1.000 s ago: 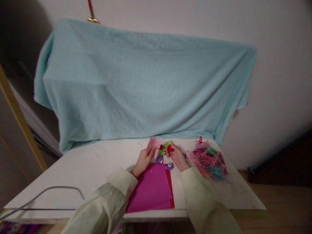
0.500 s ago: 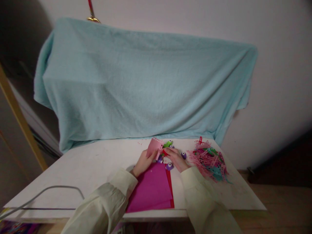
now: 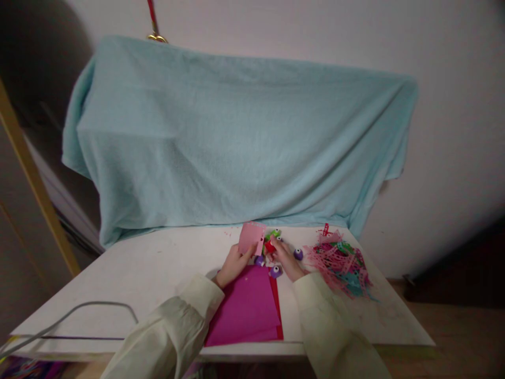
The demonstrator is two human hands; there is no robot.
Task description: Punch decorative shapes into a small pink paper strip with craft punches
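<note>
White table [image 3: 150,268] backing onto draped blue towel [image 3: 236,142]. Left hand [image 3: 232,265] is pinching pink paper piece [image 3: 250,243], standing upright, long axis vertical; right hand [image 3: 287,260] is gripping red punch [image 3: 270,246] against its edge.

From where I stand, nothing here can be read: no words, labels, brand marks, numbers or signs show anywhere. The pink paper piece [image 3: 251,238] carries only a row of punched holes along its edge, no print. The magenta sheet [image 3: 248,308] on the desk [image 3: 130,273] is plain. The small craft punches [image 3: 275,271] are too small and blurred to show any marking.
</note>
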